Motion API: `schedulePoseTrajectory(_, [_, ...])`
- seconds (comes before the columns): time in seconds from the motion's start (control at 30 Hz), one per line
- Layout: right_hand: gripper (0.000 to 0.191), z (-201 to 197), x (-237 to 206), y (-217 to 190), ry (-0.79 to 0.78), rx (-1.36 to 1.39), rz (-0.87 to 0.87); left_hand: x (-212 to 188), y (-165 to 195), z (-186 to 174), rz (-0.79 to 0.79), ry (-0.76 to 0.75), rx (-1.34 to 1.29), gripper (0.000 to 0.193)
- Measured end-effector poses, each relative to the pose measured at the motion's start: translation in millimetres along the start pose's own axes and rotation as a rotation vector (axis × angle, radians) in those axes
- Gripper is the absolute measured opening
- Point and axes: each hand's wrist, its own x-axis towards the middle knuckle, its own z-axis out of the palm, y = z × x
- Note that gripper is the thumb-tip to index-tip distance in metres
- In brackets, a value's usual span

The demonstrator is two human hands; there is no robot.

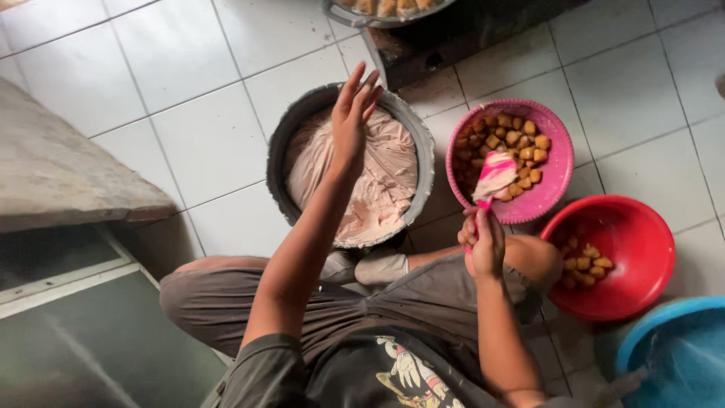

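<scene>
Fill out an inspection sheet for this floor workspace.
Surface: white tiled floor, dirty near the top.
Job's things: metal pot of pale paste; pink basket of fried pieces; red bowl holding a few more.
Clutter: blue tub; metal tray at top edge.
Grips: left hand open above the paste; right hand holds a pink spatula coated with paste.
Cables: nothing seen.
Surroundings: concrete slab at left.

red bowl [638, 227] with fried pieces, blue tub [680, 355], white tiled floor [196, 91]
</scene>
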Motion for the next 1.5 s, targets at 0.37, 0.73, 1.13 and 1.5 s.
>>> schedulePoseTrajectory(0.37, [0.018,-104,131,-41,0.414,-0.04,0.021,-186,-99,-78,-0.359,0.043,0.171,0.047])
schedulePoseTrajectory(0.73, [0.035,-85,166,1,0.177,-1.422,-0.066,-237,-53,-120,-0.474,0.277,0.216,0.046])
schedulePoseTrajectory(1.13, [0.013,-107,146,9,0.307,-0.982,0.03,-243,-76,-93,-0.417,0.133,0.059,0.045])
schedulePoseTrajectory(1.5, [0.02,68,-12,37,-0.566,-0.398,0.162,-241,-110,-32,-0.529,-0.033,0.013,0.043])
